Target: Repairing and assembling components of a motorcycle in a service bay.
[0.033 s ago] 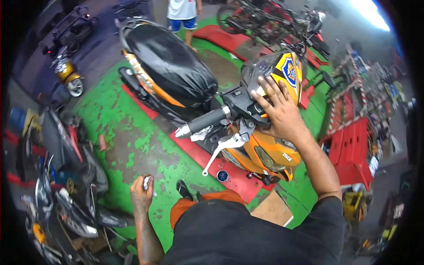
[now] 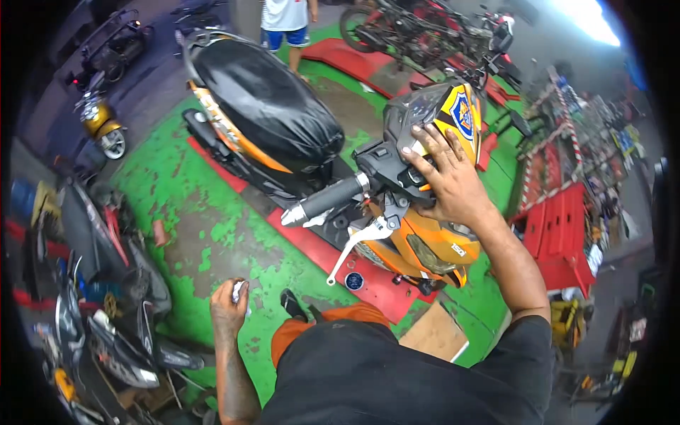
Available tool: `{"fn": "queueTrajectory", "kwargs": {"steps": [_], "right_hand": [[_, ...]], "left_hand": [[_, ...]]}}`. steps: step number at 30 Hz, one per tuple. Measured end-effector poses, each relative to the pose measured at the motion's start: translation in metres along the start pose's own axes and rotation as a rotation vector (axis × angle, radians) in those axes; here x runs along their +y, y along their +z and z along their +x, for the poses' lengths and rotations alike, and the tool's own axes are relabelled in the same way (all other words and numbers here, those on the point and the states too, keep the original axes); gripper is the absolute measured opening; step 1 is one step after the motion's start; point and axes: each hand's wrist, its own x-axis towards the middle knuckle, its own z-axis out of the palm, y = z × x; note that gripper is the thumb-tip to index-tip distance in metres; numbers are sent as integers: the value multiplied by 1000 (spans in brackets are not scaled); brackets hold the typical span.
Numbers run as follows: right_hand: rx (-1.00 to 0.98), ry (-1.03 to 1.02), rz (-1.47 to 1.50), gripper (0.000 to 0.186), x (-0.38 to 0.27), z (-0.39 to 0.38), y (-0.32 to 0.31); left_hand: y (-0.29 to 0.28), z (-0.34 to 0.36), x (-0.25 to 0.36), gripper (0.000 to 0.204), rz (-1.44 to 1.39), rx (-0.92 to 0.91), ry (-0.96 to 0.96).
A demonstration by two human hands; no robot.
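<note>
An orange and black scooter (image 2: 421,252) stands in front of me. My right hand (image 2: 443,177) lies on its handlebar housing (image 2: 379,164), fingers spread over the top beside a shield emblem (image 2: 462,112), the thumb partly hidden. The dark left grip (image 2: 329,197) sticks out toward me, with a silver lever (image 2: 354,244) below it. My left hand (image 2: 225,301) is low at the left, clear of the scooter, closed around a crumpled white wad (image 2: 240,289). The long seat (image 2: 258,99) has a glossy black cover. A small round container (image 2: 354,281) sits on the red platform (image 2: 382,301) below.
A person (image 2: 287,28) in blue shorts stands behind the seat. Motorbikes line the back (image 2: 397,35) and left (image 2: 106,234); a yellow scooter (image 2: 99,117) stands upper left. At right are a red tool cabinet (image 2: 556,241) and cluttered rack (image 2: 574,134). Cardboard (image 2: 432,333) lies on the green floor (image 2: 191,234).
The view has shifted slightly, so the scooter sits a little left and higher. Both hands keep about the same poses; my left one appears slightly further right.
</note>
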Motion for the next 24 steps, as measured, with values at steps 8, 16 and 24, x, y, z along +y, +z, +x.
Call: {"fn": "queueTrajectory", "kwargs": {"steps": [8, 16, 24], "right_hand": [[-254, 49, -88, 104, -13, 33, -42], [-221, -170, 111, 74, 24, 58, -49], [31, -120, -72, 62, 54, 50, -41]], "left_hand": [[32, 87, -8, 17, -36, -298, 283], [73, 100, 57, 14, -694, -105, -80], [37, 151, 169, 29, -292, 78, 687]]}}
